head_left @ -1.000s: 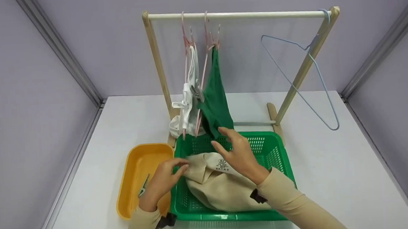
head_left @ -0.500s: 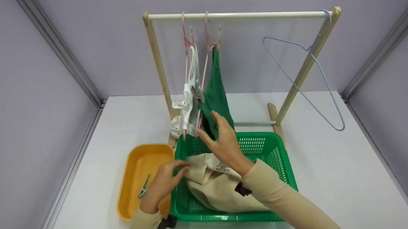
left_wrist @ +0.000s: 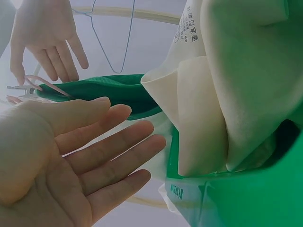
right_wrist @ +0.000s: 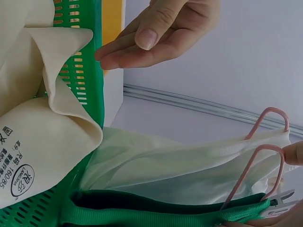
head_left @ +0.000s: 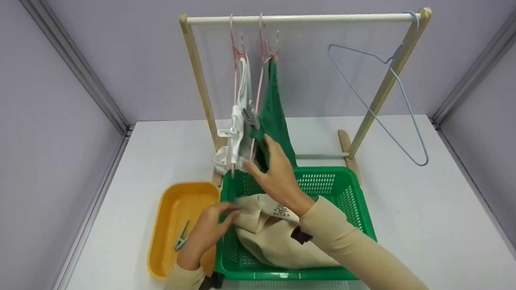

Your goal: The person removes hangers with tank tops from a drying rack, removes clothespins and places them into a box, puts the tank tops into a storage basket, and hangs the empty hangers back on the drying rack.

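Observation:
My right hand (head_left: 278, 179) reaches up to a green garment (head_left: 276, 112) that hangs on a pink hanger (right_wrist: 244, 177). In the right wrist view its thumb (right_wrist: 294, 153) touches the hanger's end, while fingertips lie by the garment's band. A grey clip (head_left: 251, 118) sits on that band. My left hand (head_left: 209, 224) hovers over the left rim of the green basket (head_left: 293, 275), fingers loosely extended and holding nothing. Close to its fingertips lies a folded beige garment (head_left: 277, 242) with a printed label, inside the basket.
A white garment (right_wrist: 189, 161) hangs left of the green one, with a white clip (head_left: 228, 132). Both hang from a rack bar (head_left: 322, 18); a bare blue hanger (head_left: 425, 155) hangs at its right end. A yellow tray (head_left: 185, 196) holds a pale green clothespin (head_left: 182, 240).
My right hand has moved left and up, from in front of the green garment's lower edge to its clip-side edge and the hanger's end. The left hand has stayed put.

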